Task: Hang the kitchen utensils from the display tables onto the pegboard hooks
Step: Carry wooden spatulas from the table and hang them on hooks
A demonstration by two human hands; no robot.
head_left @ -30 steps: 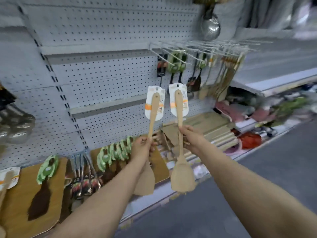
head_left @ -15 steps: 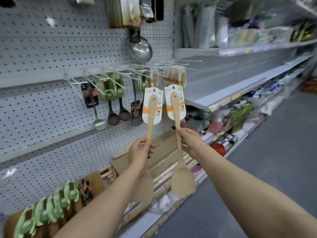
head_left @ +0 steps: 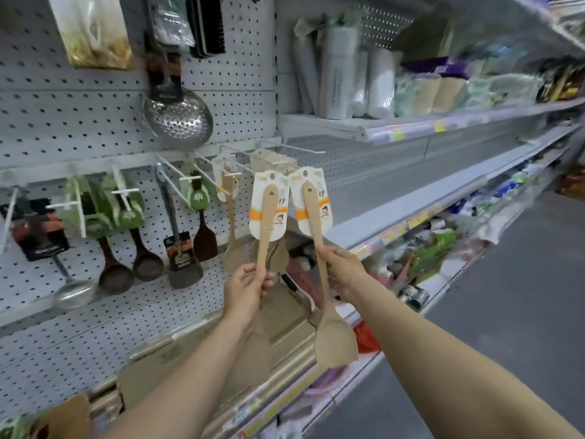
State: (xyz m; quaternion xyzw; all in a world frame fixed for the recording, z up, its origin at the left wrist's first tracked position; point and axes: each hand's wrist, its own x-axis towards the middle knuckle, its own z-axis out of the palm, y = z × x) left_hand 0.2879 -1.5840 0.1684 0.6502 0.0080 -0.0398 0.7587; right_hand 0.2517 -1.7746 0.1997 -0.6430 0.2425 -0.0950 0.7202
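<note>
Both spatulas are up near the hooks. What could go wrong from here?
1. The left hand and right hand grip the left spatula and right spatula well below their cards, so a card could wobble past the hook tip.
2. The two cards nearly touch and might snag together.

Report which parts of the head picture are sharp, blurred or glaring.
Head view: left hand, right hand, left wooden spatula and right wooden spatula fairly sharp; shelved packages at right smeared by blur; steel skimmer glints; lighting even.
</note>
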